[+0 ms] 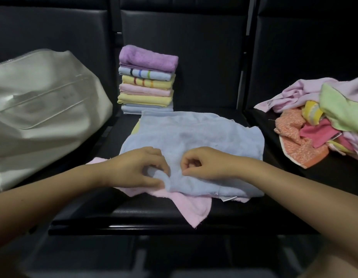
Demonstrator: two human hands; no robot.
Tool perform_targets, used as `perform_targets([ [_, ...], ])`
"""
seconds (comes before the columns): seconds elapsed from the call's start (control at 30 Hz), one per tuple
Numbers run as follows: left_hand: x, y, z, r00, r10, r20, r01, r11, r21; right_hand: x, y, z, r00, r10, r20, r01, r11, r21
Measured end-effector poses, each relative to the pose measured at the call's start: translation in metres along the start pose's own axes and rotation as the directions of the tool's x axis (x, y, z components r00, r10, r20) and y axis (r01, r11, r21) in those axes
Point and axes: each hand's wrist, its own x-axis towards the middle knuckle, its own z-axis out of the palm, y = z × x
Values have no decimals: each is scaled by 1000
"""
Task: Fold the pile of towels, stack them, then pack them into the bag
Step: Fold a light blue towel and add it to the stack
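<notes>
A light blue towel [196,135] lies spread on the black seat in front of me, over a pink towel [194,207] and a bit of yellow cloth. My left hand [134,167] pinches a fold of the blue towel at its near edge. My right hand [206,163] pinches the same edge just to the right. Behind stands a stack of several folded towels [147,81] with a purple one on top. The unfolded pile [322,123] lies on the seat to the right. The cream bag [42,109] sits on the left seat.
The black seat [154,223] ends in a front edge near me. Dark padded backrests [204,47] rise behind the stack and the pile. A gap separates the middle seat from the right one.
</notes>
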Motion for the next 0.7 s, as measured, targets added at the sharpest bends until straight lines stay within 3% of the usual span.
perform_targets([
  [0.17,7,2,-3,983,-169,-70,155,972,-175,2,17,-13,999,-15,-36,19,990,138],
  [0.37,22,-1,-10,952,-306,-28,278,895,-349,7,30,-20,993,59,-103,-48,994,102],
  [0.47,30,1,-10,923,-383,11,348,825,-445,7,26,-19,985,94,-142,-83,993,84],
  [0.6,36,4,-13,896,-440,-53,295,682,-669,6,3,-12,968,45,-249,6,980,199],
  [0.7,43,11,-19,886,-449,-120,275,715,-643,5,-6,-8,953,25,-303,-60,993,-105],
])
